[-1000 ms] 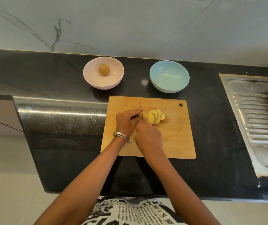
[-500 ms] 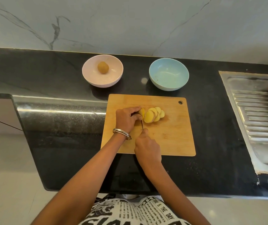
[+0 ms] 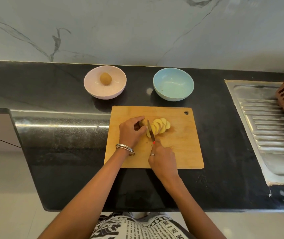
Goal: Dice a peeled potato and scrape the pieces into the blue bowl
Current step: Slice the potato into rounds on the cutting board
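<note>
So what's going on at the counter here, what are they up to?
A person is slicing a peeled potato on a wooden cutting board. The left hand grips the uncut end while the right hand holds a small knife against it. A fan of round slices lies beside the blade. The blue bowl behind the board holds no pieces yet.

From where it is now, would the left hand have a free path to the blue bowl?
Probably not directly. The left hand holds the potato end, and the knife and slices lie between it and the blue bowl. It would need to lift over them.
</note>
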